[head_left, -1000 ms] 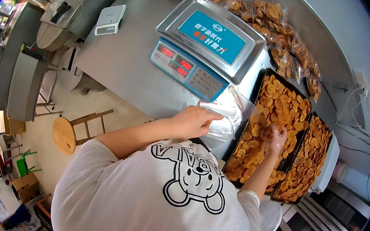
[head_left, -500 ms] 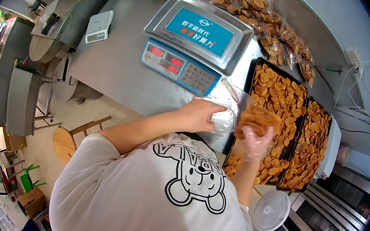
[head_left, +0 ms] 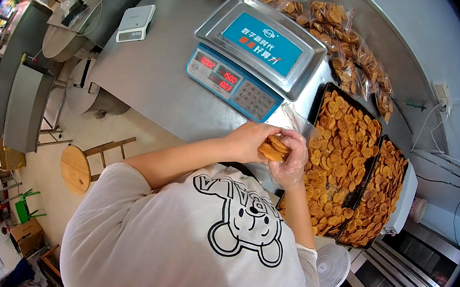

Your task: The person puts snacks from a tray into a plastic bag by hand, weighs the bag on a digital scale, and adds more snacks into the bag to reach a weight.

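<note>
Centre of frame, slightly right: a small stack of golden biscuits [head_left: 273,148] sits between the two hands. Right hand [head_left: 290,160], in a thin clear glove, cups the stack from the right, fingers [head_left: 298,147] curled closed around it. Left hand [head_left: 248,141], bare, closes in from the left, fingers touching the stack; whether it grips the biscuits or the clear plastic bag [head_left: 296,121] just above is hard to tell. Bag mouth rises just above the hands, toward the upper right. Right of the hands, two dark baking trays [head_left: 319,101] full of the same biscuits, side by side, running to lower right. Steel table [head_left: 158,73] carries a blue digital scale [head_left: 251,55] with a steel pan at upper centre, a small white device [head_left: 132,21] at upper left, and filled biscuit bags [head_left: 343,48] along the upper right edge. Lower left: a round wooden stool [head_left: 77,168] on a pale floor. Lower right: a white fan [head_left: 334,266] and oven fronts [head_left: 396,276].
</note>
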Tool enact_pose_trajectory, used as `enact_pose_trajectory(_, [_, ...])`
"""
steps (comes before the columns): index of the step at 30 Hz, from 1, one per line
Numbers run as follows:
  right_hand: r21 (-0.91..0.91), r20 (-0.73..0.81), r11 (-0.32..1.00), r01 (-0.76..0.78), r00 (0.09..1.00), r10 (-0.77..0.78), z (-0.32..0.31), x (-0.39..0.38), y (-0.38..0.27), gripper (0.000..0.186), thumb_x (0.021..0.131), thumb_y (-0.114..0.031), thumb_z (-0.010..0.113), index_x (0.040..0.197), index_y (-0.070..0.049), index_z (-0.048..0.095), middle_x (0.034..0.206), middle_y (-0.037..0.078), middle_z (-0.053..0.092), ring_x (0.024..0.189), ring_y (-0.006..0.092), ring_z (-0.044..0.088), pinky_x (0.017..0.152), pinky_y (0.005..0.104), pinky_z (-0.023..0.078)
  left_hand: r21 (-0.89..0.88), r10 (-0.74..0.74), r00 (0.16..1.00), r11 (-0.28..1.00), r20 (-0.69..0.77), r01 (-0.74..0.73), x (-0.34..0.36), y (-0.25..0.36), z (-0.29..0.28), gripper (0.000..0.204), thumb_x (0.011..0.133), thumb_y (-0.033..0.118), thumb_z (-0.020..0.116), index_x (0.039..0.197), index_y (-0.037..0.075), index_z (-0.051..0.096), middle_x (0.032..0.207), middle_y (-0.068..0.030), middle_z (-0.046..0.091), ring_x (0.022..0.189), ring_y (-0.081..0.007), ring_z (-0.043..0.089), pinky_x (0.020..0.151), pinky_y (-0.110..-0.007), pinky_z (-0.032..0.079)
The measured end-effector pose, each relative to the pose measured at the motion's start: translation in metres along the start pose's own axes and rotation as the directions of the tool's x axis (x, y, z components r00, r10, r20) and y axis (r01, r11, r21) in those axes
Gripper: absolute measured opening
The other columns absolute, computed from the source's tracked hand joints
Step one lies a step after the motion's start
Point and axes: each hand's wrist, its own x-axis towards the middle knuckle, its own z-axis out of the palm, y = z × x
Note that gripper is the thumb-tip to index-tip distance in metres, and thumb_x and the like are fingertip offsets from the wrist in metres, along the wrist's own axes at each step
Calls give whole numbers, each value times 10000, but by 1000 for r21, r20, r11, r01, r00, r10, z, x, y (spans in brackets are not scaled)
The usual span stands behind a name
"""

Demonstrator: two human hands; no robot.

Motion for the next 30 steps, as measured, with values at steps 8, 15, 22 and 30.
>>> enact_pose_trajectory(8, [102,-223,989,110,971,-85,15,-9,14,434,868,28,666,1220,-67,431,1144,194,579,1005,295,630,876,401,538,-62,-145,987,987,65,149,2,-7,0,716,731,134,770,1408,61,547,1088,-176,701,829,-271,713,734,-360,561])
enact_pose_trajectory(15, [239,-524,962,134,852,12,45,3,13,427,907,32,608,1266,-54,393,1154,194,535,1019,280,608,885,398,529,-106,-109,994,988,23,110,-1,-5,0,707,703,91,718,1391,42,562,1020,-163,707,758,-248,704,721,-356,556])
enact_pose_trajectory(22, [61,-173,998,-25,984,35,23,2,-7,355,793,35,725,1089,-43,543,1071,166,635,961,332,657,895,435,532,-183,-147,989,973,-13,142,-8,-18,2,703,729,127,757,1403,68,565,1019,-136,724,764,-192,705,722,-327,554])
enact_pose_trajectory(30, [-401,8,916,-8,1000,12,3,15,-37,174,859,-74,748,985,-32,636,882,142,685,776,332,672,743,396,539,-220,-157,987,964,-26,148,-9,-14,-2,625,724,157,727,1334,74,623,940,-157,731,796,-268,712,755,-378,554])
